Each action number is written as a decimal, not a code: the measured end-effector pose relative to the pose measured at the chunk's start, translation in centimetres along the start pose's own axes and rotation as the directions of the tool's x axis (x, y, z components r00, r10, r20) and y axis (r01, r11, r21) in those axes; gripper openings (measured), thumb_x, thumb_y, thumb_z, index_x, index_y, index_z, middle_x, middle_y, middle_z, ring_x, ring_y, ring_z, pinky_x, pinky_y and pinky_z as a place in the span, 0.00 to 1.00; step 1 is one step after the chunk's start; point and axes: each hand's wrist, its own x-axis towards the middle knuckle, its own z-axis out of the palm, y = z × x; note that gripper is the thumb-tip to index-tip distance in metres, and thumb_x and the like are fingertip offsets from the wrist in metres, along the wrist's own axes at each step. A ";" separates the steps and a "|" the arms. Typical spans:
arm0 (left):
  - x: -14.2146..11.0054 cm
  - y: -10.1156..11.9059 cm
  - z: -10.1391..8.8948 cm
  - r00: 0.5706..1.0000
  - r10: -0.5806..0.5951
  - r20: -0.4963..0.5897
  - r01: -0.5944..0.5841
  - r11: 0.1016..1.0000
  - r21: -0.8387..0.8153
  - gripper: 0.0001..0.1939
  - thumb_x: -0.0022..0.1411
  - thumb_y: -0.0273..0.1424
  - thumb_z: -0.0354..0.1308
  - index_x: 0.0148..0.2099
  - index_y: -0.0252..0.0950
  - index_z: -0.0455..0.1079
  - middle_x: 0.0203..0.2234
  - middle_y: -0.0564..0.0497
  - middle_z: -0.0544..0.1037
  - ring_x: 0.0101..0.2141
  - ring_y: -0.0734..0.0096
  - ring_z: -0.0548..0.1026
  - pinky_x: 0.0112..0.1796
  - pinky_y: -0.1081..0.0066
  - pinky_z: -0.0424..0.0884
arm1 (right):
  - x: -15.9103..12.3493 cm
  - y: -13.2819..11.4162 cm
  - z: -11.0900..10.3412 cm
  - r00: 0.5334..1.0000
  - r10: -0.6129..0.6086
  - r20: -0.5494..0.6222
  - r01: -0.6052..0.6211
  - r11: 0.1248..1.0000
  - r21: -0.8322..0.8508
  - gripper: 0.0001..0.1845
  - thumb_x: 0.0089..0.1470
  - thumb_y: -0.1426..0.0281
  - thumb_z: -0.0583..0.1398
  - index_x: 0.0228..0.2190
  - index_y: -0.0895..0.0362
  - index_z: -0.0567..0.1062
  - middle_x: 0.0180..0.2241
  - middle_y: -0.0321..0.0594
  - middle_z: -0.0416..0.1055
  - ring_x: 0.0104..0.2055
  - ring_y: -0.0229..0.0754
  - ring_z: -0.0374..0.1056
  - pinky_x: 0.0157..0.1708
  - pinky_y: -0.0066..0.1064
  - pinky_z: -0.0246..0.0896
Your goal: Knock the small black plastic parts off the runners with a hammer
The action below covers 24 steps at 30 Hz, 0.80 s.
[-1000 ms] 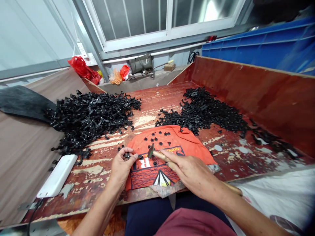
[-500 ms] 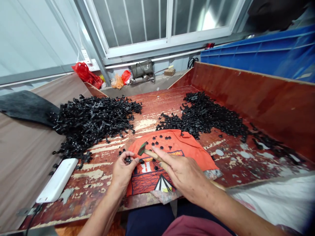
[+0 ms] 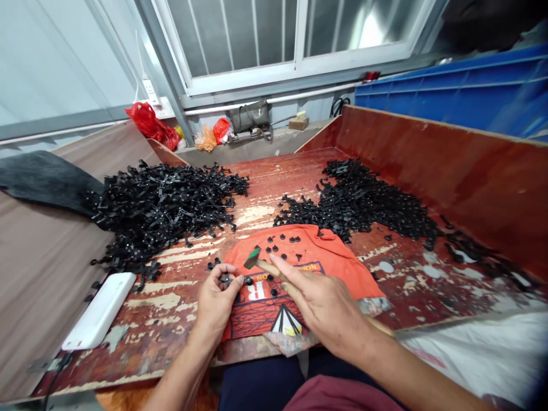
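Observation:
In my right hand (image 3: 323,299) is a small hammer (image 3: 276,271), gripped by its wooden handle. Its metal head, with a green patch, hangs over the orange cloth (image 3: 342,268). My left hand (image 3: 216,297) pinches a small black plastic part (image 3: 225,279) at the left edge of this cloth. Beside the left fingertips is a round black piece (image 3: 249,281). Several more small black round pieces (image 3: 274,249) lie scattered on the cloth, around the hammer head.
A large heap of black parts (image 3: 162,200) covers the table's left; another heap (image 3: 363,200) lies to the right. A white power bank (image 3: 100,311) with a cable sits at front left. Wooden boards (image 3: 449,171) wall the table (image 3: 274,171). A blue crate (image 3: 454,88) stands beyond.
The hammer head has shifted left and a little up, closer to my left hand. My left hand keeps its pinch on the black part. The view has tilted slightly.

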 end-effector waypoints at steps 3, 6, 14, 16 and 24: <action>-0.1 0.4 -0.1 0.999 -0.051 -0.016 0.049 0.994 -0.094 0.21 0.44 0.36 0.73 0.39 0.36 0.71 0.22 0.60 0.70 0.22 0.81 0.65 0.25 0.80 0.60 | 0.0 0.4 0.0 0.999 0.028 0.018 -0.029 0.998 0.057 0.28 0.69 0.71 0.50 0.66 0.39 0.56 0.56 0.32 0.73 0.50 0.42 0.75 0.46 0.34 0.72; -0.2 0.9 -0.1 0.992 -0.122 -0.039 0.114 0.978 -0.175 0.24 0.40 0.36 0.74 0.39 0.36 0.71 0.20 0.61 0.70 0.20 0.81 0.65 0.23 0.81 0.60 | -0.1 0.6 -0.5 0.998 0.050 0.032 -0.051 0.997 0.050 0.28 0.69 0.70 0.50 0.65 0.37 0.56 0.55 0.31 0.73 0.48 0.43 0.76 0.43 0.34 0.73; -0.5 0.1 0.4 0.997 -0.059 -0.041 0.052 0.987 -0.155 0.21 0.44 0.36 0.73 0.39 0.37 0.71 0.23 0.60 0.72 0.22 0.81 0.66 0.25 0.81 0.61 | -1.3 1.5 0.0 0.994 0.089 0.066 -0.091 0.996 0.028 0.28 0.68 0.72 0.51 0.65 0.37 0.57 0.60 0.29 0.67 0.54 0.44 0.72 0.48 0.36 0.73; -0.4 -0.1 0.4 0.999 -0.036 -0.035 0.031 0.992 -0.125 0.20 0.46 0.35 0.73 0.39 0.38 0.71 0.23 0.60 0.72 0.23 0.80 0.67 0.26 0.80 0.61 | -1.4 1.6 0.1 0.991 0.106 0.077 -0.107 0.994 0.018 0.29 0.68 0.72 0.51 0.65 0.37 0.57 0.59 0.29 0.68 0.53 0.44 0.73 0.48 0.36 0.73; 0.0 -0.4 0.2 0.999 -0.015 -0.039 0.015 1.000 -0.025 0.18 0.47 0.35 0.71 0.39 0.38 0.69 0.22 0.60 0.70 0.22 0.81 0.64 0.25 0.80 0.60 | -1.3 1.5 0.1 0.988 0.104 0.116 -0.102 0.995 -0.019 0.27 0.69 0.70 0.50 0.64 0.38 0.58 0.52 0.33 0.76 0.47 0.44 0.77 0.44 0.36 0.73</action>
